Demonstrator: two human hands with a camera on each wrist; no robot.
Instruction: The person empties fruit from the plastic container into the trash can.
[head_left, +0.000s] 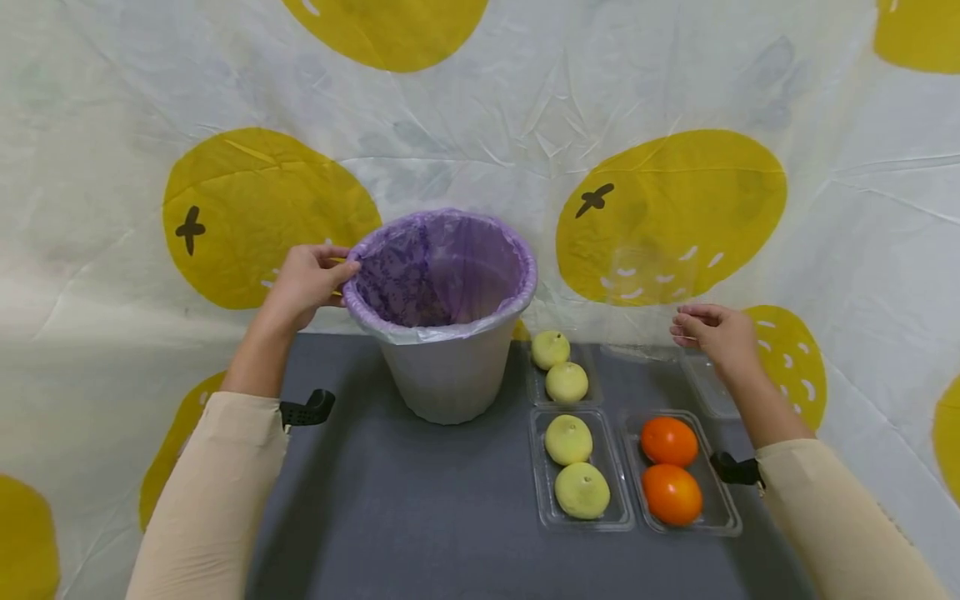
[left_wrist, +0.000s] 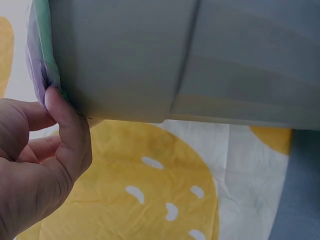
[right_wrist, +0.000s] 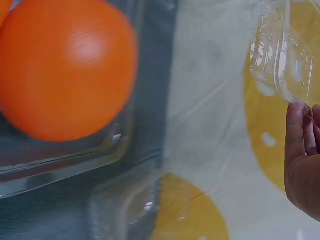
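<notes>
My left hand [head_left: 311, 283] pinches the lined rim of a light grey waste bin [head_left: 446, 379] between thumb and fingers. A purple bin liner [head_left: 480, 271] covers the inside of the bin and folds over its rim. Up close in the left wrist view, thumb and fingertips meet at the liner's edge. My right hand [head_left: 716, 333] is raised at the far right of the table and pinches a clear plastic container [right_wrist: 280, 55] by its edge. In the head view this container shows only faintly against the patterned backdrop.
Two clear trays right of the bin hold pale yellow pears [head_left: 567, 440]. Beside them, a third tray [head_left: 720, 517] holds two orange fruits [head_left: 672, 495]. Another clear tray [head_left: 708, 383] lies behind, below my right hand. A patterned sheet [head_left: 465, 108] hangs behind the grey table [head_left: 420, 517].
</notes>
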